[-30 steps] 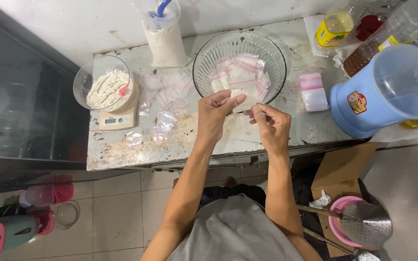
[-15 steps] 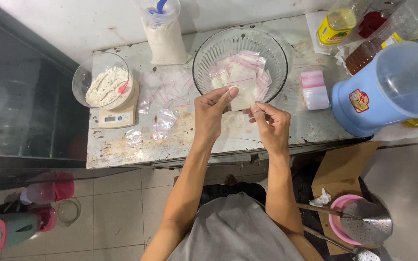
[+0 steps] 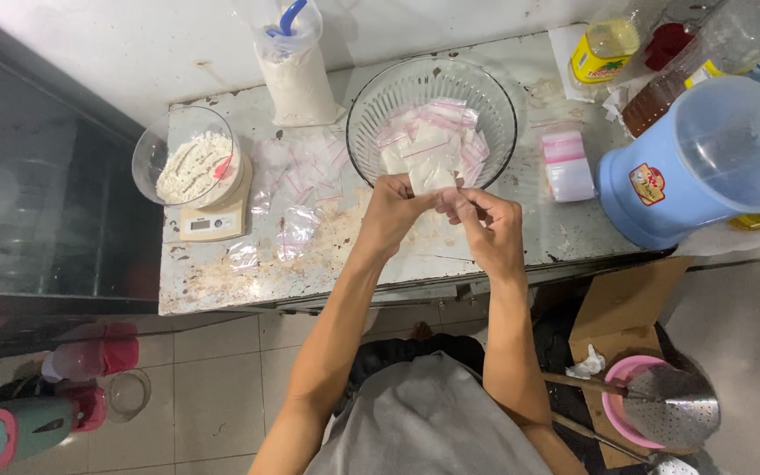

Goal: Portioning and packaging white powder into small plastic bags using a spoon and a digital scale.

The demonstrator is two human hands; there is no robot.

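Note:
My left hand (image 3: 390,214) and my right hand (image 3: 485,222) meet over the near rim of a clear glass bowl (image 3: 369,97). Both pinch a small zip bag of white powder (image 3: 432,179) between their fingertips. Inside the bowl lie several more filled small bags with pink strips (image 3: 447,132). Empty small bags (image 3: 305,167) are scattered on the worn metal table (image 3: 222,273) to the left of my hands.
A bowl of white powder (image 3: 188,163) sits on a small digital scale (image 3: 213,220) at the left. A tall bag of powder (image 3: 295,75) stands behind. A stack of small bags (image 3: 568,167), a blue plastic jug (image 3: 705,158) and bottles (image 3: 661,62) fill the right side.
My two hands have drawn together; the right fingers now touch the small bag that the left hand held over the bowl's rim.

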